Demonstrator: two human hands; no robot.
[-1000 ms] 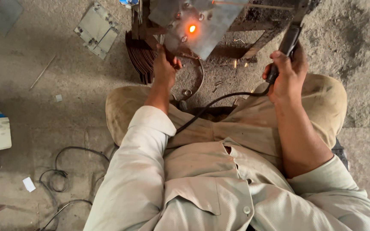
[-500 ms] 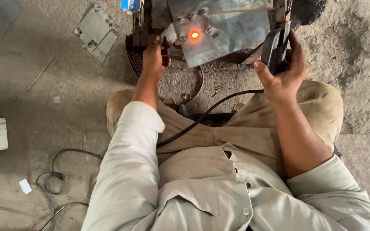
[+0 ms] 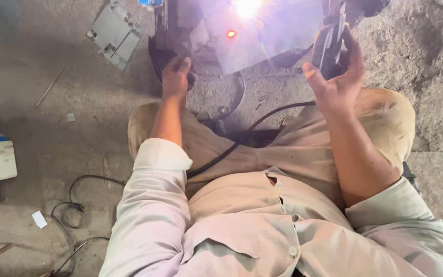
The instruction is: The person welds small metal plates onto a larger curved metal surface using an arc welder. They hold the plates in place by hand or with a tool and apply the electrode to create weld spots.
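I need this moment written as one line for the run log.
left hand: grips welding holder | right hand: holds dark face shield raised | metal sheet: bright arc at top | black cable: across lap

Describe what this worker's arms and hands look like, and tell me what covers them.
Both hands are bare, with no gloves: the left hand and the right hand. The arms wear a pale beige buttoned shirt with long sleeves rolled back, the left cuff folded below the elbow, the right sleeve pushed up near the elbow, leaving the forearms uncovered.

Grey metal sheet [image 3: 278, 41], tilted, glaring welding flash, dark holder [image 3: 329, 43] upright
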